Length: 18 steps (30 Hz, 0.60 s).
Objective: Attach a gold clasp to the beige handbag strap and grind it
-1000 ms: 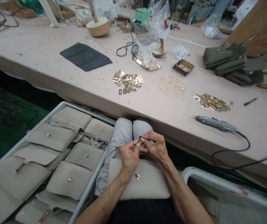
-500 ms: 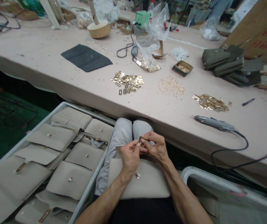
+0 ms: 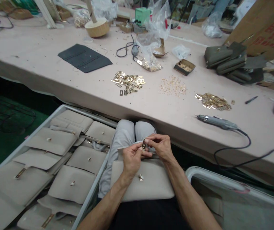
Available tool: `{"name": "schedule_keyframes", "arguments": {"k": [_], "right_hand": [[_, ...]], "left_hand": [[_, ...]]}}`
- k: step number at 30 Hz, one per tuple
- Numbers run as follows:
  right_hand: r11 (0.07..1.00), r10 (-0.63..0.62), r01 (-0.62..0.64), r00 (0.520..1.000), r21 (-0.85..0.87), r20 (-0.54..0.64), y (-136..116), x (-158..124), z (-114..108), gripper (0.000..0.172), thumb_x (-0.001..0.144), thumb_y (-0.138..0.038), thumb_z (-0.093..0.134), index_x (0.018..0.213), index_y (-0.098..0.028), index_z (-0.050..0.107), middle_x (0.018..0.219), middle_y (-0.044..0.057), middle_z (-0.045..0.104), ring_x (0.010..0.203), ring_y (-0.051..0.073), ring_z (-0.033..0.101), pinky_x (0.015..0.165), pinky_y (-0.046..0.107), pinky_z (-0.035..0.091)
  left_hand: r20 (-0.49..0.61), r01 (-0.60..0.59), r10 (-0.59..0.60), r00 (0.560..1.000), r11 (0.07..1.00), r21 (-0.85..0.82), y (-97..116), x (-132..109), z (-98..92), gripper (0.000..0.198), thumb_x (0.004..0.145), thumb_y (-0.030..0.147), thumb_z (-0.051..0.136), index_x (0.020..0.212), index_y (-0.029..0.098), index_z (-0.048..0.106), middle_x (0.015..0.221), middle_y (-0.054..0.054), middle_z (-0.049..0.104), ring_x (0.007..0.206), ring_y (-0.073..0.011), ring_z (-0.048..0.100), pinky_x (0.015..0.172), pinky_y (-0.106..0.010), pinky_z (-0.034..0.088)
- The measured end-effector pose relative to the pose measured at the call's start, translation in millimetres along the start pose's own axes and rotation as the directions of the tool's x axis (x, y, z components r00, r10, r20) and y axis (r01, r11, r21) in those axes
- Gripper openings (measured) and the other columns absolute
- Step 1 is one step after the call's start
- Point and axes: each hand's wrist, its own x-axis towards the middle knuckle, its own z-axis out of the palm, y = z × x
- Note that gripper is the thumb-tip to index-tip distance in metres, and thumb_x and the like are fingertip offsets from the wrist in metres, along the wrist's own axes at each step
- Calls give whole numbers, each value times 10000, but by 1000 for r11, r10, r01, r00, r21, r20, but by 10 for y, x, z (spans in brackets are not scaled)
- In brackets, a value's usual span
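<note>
Over my lap, my left hand and my right hand meet, both pinching a small gold metal clasp piece between their fingertips. Under them a beige leather bag lies flat on my thighs, with a small metal stud at its middle. The nearest loose hardware is on the pink worktable: a heap of gold plates, a scatter of tiny gold screws and another gold heap.
A cart at my left holds several beige bags. An electric screwdriver with a black cord lies near the table's front edge. Farther back are a dark leather panel, stacked olive bags, a small box and plastic bags. A grey bin rim is at my right.
My hands stay together on the clasp piece, with only small finger shifts. The view has tilted slightly, so the table sits a bit higher in the picture.
</note>
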Motion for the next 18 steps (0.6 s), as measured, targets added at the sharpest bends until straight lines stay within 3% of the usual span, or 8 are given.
{"name": "schedule_keyframes", "arguments": {"k": [5,11,14,16,18], "right_hand": [[1000,-20,20,1000,-5,1,-9,-7,18,162,760,-330,886,789,-178,836,776,68,747,696,178,666,633,273,510],[995,68,-71,997,-65,-40,-129,-67,102,228,774,-395,850,802,-170,830,736,55,741,649,173,661,613,267,502],[978,-11,-31,980,-207,-201,-241,-26,-80,274,793,-411,830,925,-171,828,768,46,742,683,175,666,635,262,512],[944,-142,10,913,-329,-382,-358,-4,-384,341,825,-450,797,1009,-164,803,786,49,735,694,182,668,649,271,529],[887,-282,-16,772,-461,-569,-479,24,-822,410,874,-518,726,1060,-154,766,786,60,729,681,195,675,662,292,547]], "left_hand": [[68,25,-31,997,996,87,55,25,-29,424,846,428,753,1088,80,775,777,-90,793,555,-205,755,569,-278,626],[-11,-17,21,1000,961,276,-20,85,-96,521,793,577,783,1031,114,799,648,-62,772,535,-201,717,559,-259,602],[-20,-31,39,999,949,313,-121,203,-178,599,721,672,794,965,126,817,656,-69,779,545,-217,716,621,-292,629],[-15,-13,18,1000,949,315,-169,263,-232,638,679,712,800,934,128,826,667,-80,785,581,-245,735,645,-317,643],[-14,23,-20,1000,951,307,-197,307,-275,662,641,731,815,917,129,834,668,-91,787,628,-274,755,658,-335,653]]}}
